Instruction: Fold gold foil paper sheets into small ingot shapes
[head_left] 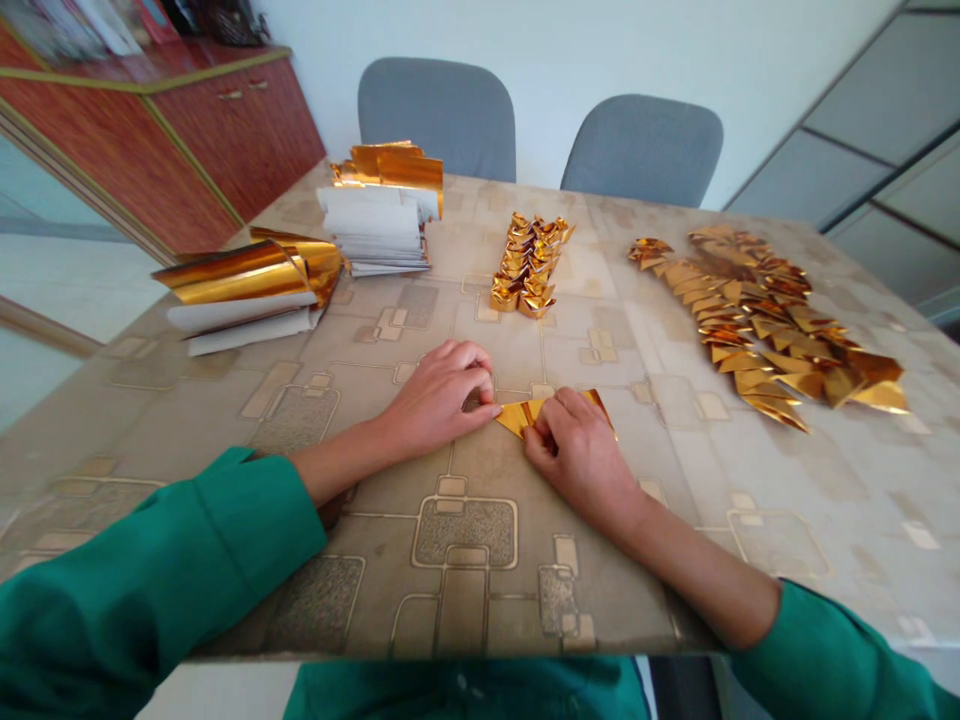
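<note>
A folded piece of gold foil paper point(514, 416) lies flat on the table before me, with pointed ends. Thumb and fingertips of my left hand point(444, 392) close on its left tip. Over its middle and right part sits my right hand point(581, 447), fingers curled and knuckles down on the foil, covering much of it. Beyond my hands stand two rows of folded gold foil pieces point(529, 265), nested closely together. To the right, long curved lines of pointed folded foil pieces point(739, 310) overlap one another.
A stack of gold-and-white paper sheets point(382, 225) stands at the back left, with a curled foil bundle point(247, 280) nearer me. The patterned tablecloth point(465, 530) covers the table. Two grey chairs point(435, 115) stand behind it, a reddish wooden cabinet point(240, 125) at the far left.
</note>
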